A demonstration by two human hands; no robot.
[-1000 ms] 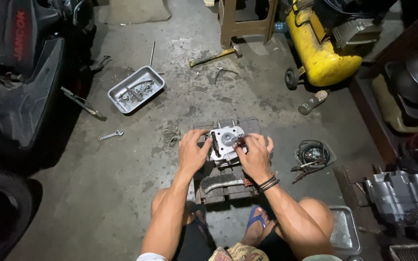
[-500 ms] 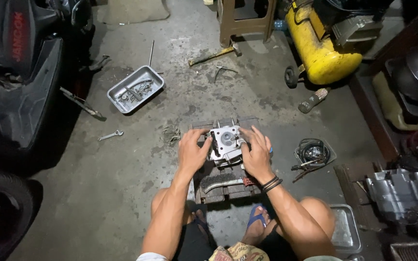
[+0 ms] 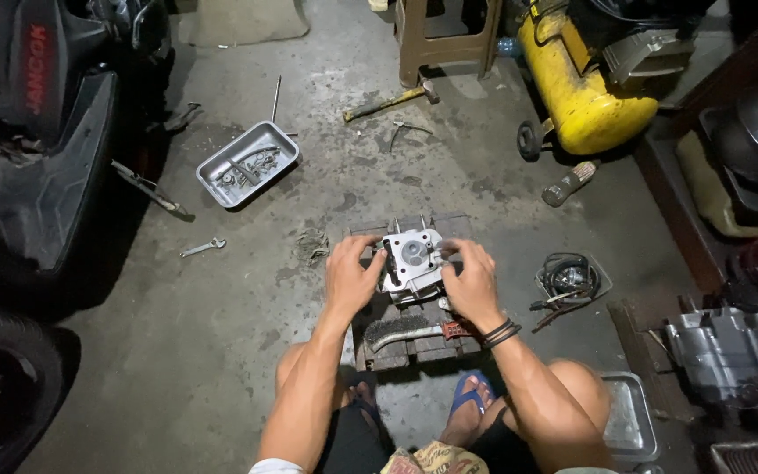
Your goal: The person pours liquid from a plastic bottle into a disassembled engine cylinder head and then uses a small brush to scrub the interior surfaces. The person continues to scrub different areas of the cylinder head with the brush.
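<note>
One engine part, two metal trays, one hammer, one wrench.

Dull cast-metal engine part; rough, stained concrete floor; shiny metal tray; glossy yellow painted tank; weathered wooden block.

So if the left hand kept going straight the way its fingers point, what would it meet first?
The left hand points up and right onto the grey metal engine cylinder head, which it already touches. Beyond that comes the right hand, though depth is unclear.
</note>
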